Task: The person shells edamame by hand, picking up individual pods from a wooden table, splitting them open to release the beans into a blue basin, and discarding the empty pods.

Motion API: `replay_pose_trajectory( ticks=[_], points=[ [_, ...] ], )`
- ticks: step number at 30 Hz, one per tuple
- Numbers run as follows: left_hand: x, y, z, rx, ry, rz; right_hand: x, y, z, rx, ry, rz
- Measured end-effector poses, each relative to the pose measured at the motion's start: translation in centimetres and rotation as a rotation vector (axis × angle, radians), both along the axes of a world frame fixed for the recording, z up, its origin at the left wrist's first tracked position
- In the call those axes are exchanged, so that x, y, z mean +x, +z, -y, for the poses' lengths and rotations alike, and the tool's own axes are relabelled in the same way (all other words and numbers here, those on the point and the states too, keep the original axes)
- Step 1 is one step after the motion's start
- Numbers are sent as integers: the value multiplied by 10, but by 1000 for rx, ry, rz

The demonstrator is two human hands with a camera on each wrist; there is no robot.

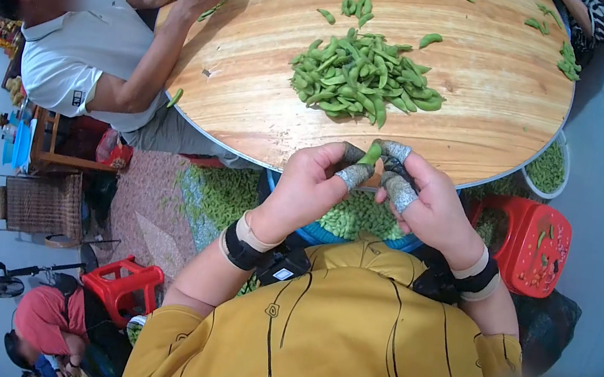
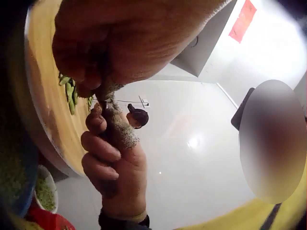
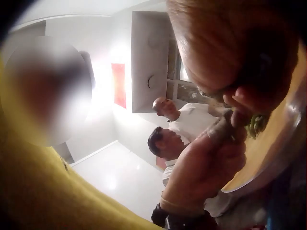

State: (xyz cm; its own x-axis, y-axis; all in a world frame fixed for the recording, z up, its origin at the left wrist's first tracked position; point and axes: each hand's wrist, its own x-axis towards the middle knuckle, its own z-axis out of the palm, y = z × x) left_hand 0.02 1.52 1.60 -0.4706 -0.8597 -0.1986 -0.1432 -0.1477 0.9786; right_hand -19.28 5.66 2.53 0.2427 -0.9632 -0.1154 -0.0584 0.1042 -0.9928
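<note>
Green pod (image 1: 372,155): held up between both hands, near the tabletop's (image 1: 487,132) near edge.
Slip hazard: pod might be squirted loose if pinched unevenly by the wrapped fingertips.
Spill hazard: beans might be scattered past the tub if the pod is burst at an angle.
Left hand (image 1: 307,189): nearly closed; pod pinched by thumb and finger.
Right hand (image 1: 438,211): fingers curled, pod gripped at its other side.
Blue tub (image 1: 307,231): placed below the hands, beans (image 1: 361,218) contained.
Pod pile (image 1: 368,80): heaped beyond the hands.
</note>
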Motion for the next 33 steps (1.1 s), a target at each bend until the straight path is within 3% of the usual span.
replay_pose_trajectory(
  ticks=[2, 4, 5, 7, 8, 10, 11, 13, 14, 16, 17, 18, 20, 22, 25, 28, 31, 32, 33],
  points=[
    [1, -2, -1, -57, -13, 47, -1, -1, 0, 40, 1, 52],
    [2, -4, -1, -445, -56, 221, -3, -3, 0, 144, 15, 121],
    [2, -3, -1, -445, -56, 222, -4, -4, 1, 144, 15, 122],
    [3, 2, 0, -741, -96, 428, -5, -7, 2, 159, 38, 113],
    [4, 3, 1, -740, -97, 428, -6, -5, 3, 160, 38, 114],
    [8, 6, 4, 118, -138, -86, -8, 0, 4, 398, 81, 351],
    [10, 4, 5, 116, -138, -84, -9, 2, 3, 396, 81, 353],
    [12, -2, 9, 452, -174, -369, -12, 7, 4, 507, 159, 528],
    [10, -2, 8, 447, -176, -370, -12, 5, 3, 501, 158, 525],
    [5, 0, 6, 28, -188, 22, -9, -4, 3, 478, 34, 347],
    [2, -2, 5, -376, -190, 260, -11, -5, 3, 375, 65, 173],
    [-5, 13, -1, -445, -165, 498, -10, 0, 2, 393, 63, 92],
    [-10, 3, -7, -946, -121, 569, -6, -4, 1, 357, 80, 53],
    [-14, 2, -11, -1079, -77, 688, -4, 6, 0, 340, 42, 45],
    [-15, 1, -11, -1090, -66, 665, -5, 2, -2, 286, 21, 9],
    [-15, -10, -7, -975, -64, 489, -5, -6, -4, 239, 8, -23],
    [-11, -14, -6, -404, -155, 359, -6, -15, -12, 249, 14, -20],
    [-9, -15, -4, -413, -151, 353, -5, -18, -14, 271, 18, 4],
    [-6, -17, -4, 55, -129, 67, -7, -21, -17, 266, 39, 28]
  ],
)
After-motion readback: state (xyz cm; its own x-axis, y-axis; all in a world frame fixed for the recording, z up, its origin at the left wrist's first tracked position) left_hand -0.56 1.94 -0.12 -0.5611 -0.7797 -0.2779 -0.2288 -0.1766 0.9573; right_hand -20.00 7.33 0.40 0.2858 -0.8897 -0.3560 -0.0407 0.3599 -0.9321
